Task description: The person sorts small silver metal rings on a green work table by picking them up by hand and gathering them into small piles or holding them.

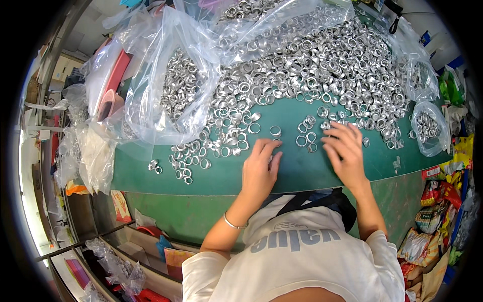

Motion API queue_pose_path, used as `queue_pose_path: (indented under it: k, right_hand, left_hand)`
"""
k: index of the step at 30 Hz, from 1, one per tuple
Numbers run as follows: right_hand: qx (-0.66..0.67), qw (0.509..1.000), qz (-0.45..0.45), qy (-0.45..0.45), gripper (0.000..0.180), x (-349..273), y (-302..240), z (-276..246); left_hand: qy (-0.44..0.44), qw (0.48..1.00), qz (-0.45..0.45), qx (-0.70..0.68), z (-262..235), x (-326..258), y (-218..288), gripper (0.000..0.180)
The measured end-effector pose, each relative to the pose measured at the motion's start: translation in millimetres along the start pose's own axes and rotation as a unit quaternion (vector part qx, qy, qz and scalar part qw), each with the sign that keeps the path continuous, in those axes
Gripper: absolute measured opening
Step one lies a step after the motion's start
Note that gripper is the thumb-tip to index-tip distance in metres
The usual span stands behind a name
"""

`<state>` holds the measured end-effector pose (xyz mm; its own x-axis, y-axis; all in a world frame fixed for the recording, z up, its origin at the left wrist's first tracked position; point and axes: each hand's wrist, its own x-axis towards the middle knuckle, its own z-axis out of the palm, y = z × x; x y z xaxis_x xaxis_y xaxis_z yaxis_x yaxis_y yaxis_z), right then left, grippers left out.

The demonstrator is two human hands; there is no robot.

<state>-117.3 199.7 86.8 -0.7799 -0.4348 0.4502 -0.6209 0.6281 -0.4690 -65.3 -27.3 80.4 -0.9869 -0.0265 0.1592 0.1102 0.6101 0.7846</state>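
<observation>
Silver-coloured metal rings (322, 65) lie heaped across the far side of a green tabletop (297, 173). My left hand (259, 168) rests low over the table with curled fingers, thumb and forefinger close together; what they hold, if anything, is too small to make out. Just beyond its fingertips sits a single ring (275, 131). Between my hands is a small cluster of rings (306, 133). My right hand (346, 151) has its fingers spread, their tips touching or hovering over rings at the heap's near edge.
A clear plastic bag (171, 100) with more rings stands at the left. Smaller bags of rings (428, 128) sit at the right edge. A red-edged bin (113, 78) is at the far left. Left of the loose rings lies a tiny group of rings (155, 166).
</observation>
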Motion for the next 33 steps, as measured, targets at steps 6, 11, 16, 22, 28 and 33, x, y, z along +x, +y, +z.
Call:
queue_pose_path:
  k: [6,11,16,22,28,33]
  right_hand:
    - [0.020,0.994,0.080,0.069,0.018,1.3,4.2,-1.3]
    - [0.094,0.992,0.078,0.036,0.022,-1.7,-14.1,0.2]
    - [0.202,0.978,0.042,-0.025,0.039,-0.5,-39.0,3.4]
    - [0.155,0.985,0.000,-0.076,0.042,-1.3,-56.7,18.3]
    - [0.300,0.946,0.120,-0.022,0.036,-11.6,-43.5,18.0]
    - [0.637,0.704,0.311,0.051,0.033,-12.0,-32.5,18.4]
  left_hand:
    - [-0.180,0.680,-0.323,-0.633,-7.8,-7.2,-2.7,0.043]
    - [-0.127,0.551,-0.361,-0.742,-0.6,-6.8,10.2,0.059]
    - [-0.129,0.519,-0.350,-0.769,6.4,-7.8,17.3,0.062]
    - [-0.179,0.464,-0.282,-0.821,13.5,-16.5,13.6,0.062]
    - [-0.228,0.528,-0.262,-0.775,13.0,-13.2,21.7,0.056]
    - [-0.253,0.584,-0.261,-0.726,12.6,-7.9,33.1,0.061]
